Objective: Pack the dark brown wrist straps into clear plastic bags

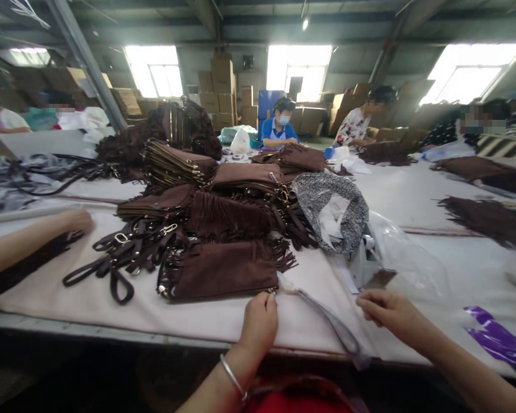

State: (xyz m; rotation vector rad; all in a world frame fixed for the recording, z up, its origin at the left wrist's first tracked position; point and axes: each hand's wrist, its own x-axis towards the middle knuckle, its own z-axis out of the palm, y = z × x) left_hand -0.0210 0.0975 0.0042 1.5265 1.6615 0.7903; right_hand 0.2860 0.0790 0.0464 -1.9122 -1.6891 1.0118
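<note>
A dark brown fringed bag [227,268] lies flat at the table's near edge. My left hand [260,321], with a bangle on the wrist, is closed on its lower right corner, by the zip end. From that corner a wrist strap [327,315] in clear plastic wrap trails right to the table edge. My right hand [387,312] is raised to the right of the strap, fingers pinched together; whatever they hold, if anything, is too small to make out. Just beyond it is a small brown flat piece [380,279] beside a clear plastic bag [413,258].
Stacked brown bags [245,175] and loose looped straps [120,252] lie beyond the bag. A speckled grey cloth [331,212] holds white scraps. Purple plastic [499,338] is at right. A co-worker's arm [30,241] reaches in at left; several people sit across the table.
</note>
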